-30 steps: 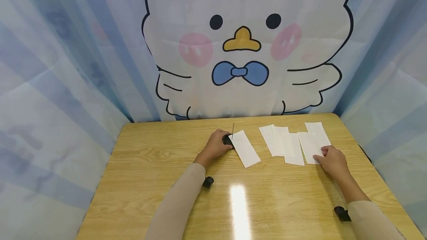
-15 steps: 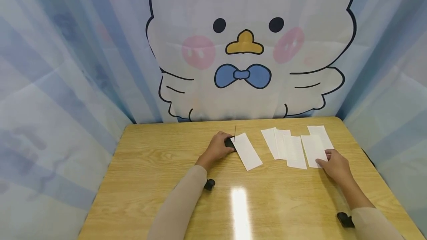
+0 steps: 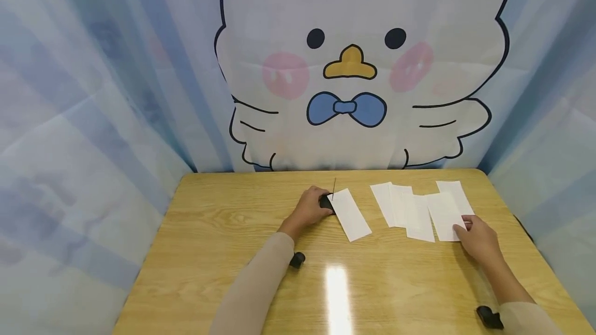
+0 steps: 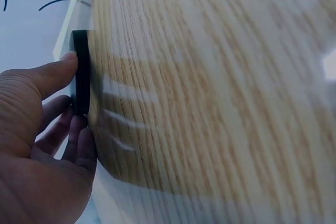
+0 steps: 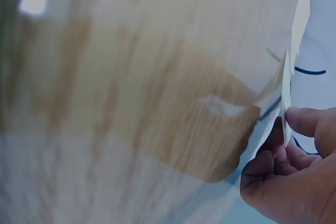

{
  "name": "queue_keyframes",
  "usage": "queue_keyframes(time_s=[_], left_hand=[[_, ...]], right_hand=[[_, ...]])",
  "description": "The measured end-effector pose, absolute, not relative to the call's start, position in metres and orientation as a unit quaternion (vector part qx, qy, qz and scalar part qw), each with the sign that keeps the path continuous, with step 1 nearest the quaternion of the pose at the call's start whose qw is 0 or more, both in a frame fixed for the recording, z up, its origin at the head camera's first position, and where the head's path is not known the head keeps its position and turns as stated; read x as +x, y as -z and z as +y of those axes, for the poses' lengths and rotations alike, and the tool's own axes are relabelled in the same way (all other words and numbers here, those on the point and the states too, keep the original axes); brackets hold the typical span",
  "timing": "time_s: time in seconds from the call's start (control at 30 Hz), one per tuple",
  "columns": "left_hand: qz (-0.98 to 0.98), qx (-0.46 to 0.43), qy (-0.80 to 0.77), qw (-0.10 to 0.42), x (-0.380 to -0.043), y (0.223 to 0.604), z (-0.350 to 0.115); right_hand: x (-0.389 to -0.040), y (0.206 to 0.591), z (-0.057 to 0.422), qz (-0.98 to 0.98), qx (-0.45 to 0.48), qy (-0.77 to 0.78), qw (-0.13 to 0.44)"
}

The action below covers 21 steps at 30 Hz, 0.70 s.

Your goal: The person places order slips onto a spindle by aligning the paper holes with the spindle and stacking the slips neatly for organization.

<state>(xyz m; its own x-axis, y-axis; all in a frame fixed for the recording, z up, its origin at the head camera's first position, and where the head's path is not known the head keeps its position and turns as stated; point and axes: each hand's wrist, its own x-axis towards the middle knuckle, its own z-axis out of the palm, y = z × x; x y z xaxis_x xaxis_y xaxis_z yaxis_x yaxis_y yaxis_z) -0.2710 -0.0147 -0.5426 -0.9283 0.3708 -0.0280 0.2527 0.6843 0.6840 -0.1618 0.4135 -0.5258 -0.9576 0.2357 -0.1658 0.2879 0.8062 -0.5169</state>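
Observation:
At the back middle of the table, my left hand (image 3: 309,209) grips the round black base (image 3: 327,203) of a paper spike, and its thin needle (image 3: 334,186) stands upright. In the left wrist view, the thumb and fingers hold the edge of the black base (image 4: 80,74). A white paper slip (image 3: 351,216) lies at the needle, one corner overlapping the base. To the right, my right hand (image 3: 480,238) pinches the lower right corner of another paper slip (image 3: 444,216). In the right wrist view, that slip (image 5: 286,90) sits between thumb and fingertips.
Between the hands lie several more white slips, one at the left (image 3: 382,203) and one (image 3: 420,221) beside the pinched slip. Another slip (image 3: 457,194) lies partly behind it. A patterned curtain (image 3: 344,138) hangs along the back edge of the wooden table (image 3: 223,231).
The head view has shifted, so everything sits further right and lower. My right thumb has slid slightly towards the slip's lower right corner. The left hand keeps its hold on the spike's base.

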Motion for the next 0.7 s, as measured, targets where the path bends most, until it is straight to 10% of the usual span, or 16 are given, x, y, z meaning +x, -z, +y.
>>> queue_keyframes(time_s=[0.7], left_hand=[[0.917,0.166,-0.354,0.084,-0.271,0.543,-0.013]], right_hand=[[-0.151,0.513,0.415,0.942,0.136,0.307,0.007]])
